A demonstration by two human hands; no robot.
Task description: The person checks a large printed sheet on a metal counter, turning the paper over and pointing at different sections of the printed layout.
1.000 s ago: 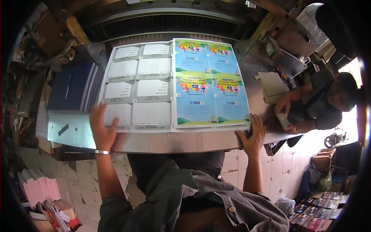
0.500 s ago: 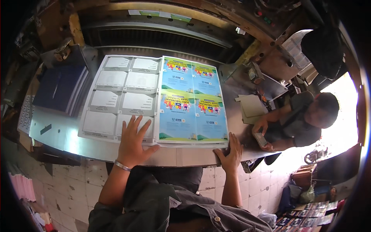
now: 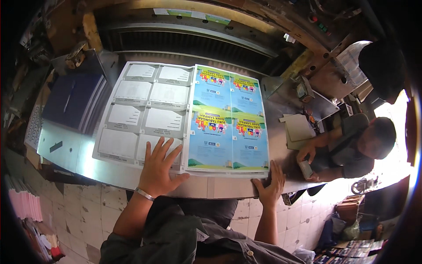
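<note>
Two stacks of large printed sheets lie side by side on the metal table (image 3: 222, 188). The left one is made of grey-and-white sheets (image 3: 125, 115) with form-like panels; the right one is made of blue-and-green sheets (image 3: 214, 152) with repeated cartoon covers. My left hand (image 3: 161, 172), wearing a silver bracelet (image 3: 144, 194), rests with fingers spread over the near right corner of the grey-and-white sheets. At the near right corner of the coloured sheets is my right hand (image 3: 271, 185), thumb and fingers apart along the edge. Neither hand holds anything.
Behind the sheets runs a machine with a ribbed dark slot (image 3: 189, 44). A dark blue stack (image 3: 72, 103) with a pen lies at left. At right a co-worker (image 3: 349, 149) holds a small flat object (image 3: 305, 169) beside cream papers (image 3: 295, 130). Pink papers (image 3: 27, 203) stand lower left.
The whole view has shifted, so the table, sheets and co-worker appear slightly farther right and lower. My hands keep nearly the same places on the sheets.
</note>
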